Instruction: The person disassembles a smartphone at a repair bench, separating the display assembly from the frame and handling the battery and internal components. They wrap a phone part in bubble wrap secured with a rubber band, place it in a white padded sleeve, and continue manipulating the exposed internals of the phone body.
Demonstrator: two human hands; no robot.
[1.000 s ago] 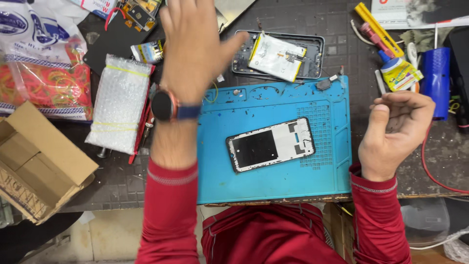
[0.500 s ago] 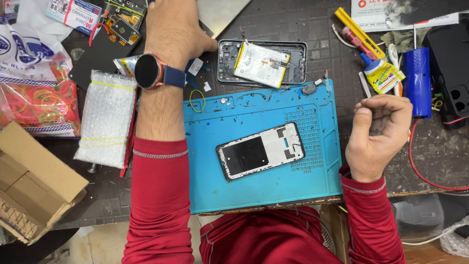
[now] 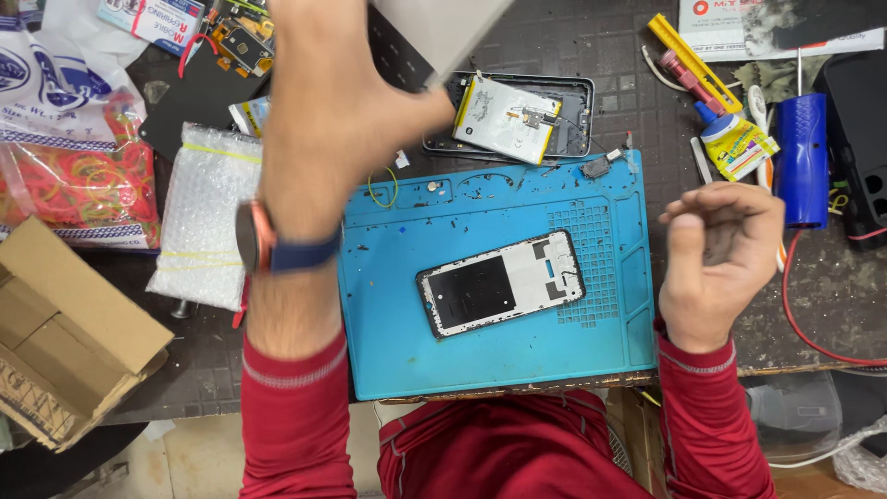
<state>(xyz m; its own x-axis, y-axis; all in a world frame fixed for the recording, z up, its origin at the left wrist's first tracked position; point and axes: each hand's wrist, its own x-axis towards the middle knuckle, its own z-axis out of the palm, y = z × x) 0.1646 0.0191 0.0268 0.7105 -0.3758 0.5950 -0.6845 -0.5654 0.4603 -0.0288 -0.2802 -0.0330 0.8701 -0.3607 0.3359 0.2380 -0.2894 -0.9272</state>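
Compared with a second ago, our left hand (image 3: 337, 120) now sits nearer the camera and further up the bench, its fingertips on the lower edge of a flat grey panel (image 3: 443, 32) at the top of view. The grip is blurred; we cannot tell how firmly the panel is held, only that the fingers curl against it. Our right hand (image 3: 716, 254) has hardly moved: it hovers loosely curled, thumb over bent fingers, with nothing visible inside.

The phone frame (image 3: 502, 282) lies flat between our hands, untouched, in the same spot on the blue repair mat (image 3: 407, 314). We judge that work has shifted from the frame to the panel.

Surroundings, relative to the hands:
- Just right of the left hand, beyond the mat: an open phone back shell (image 3: 577, 102) with its battery (image 3: 504, 120) exposed.
- Left of the left wrist: a bubble-wrap pouch (image 3: 203, 222), and beyond it a cardboard box (image 3: 69, 333) and a bag of rubber bands (image 3: 83, 189).
- Beyond the right hand: a glue bottle (image 3: 735, 143), a blue cylinder (image 3: 801, 157) and a red wire (image 3: 795, 314).

The raised left forearm hides part of the mat's left edge. Small screws and debris lie scattered on the mat's upper portion.
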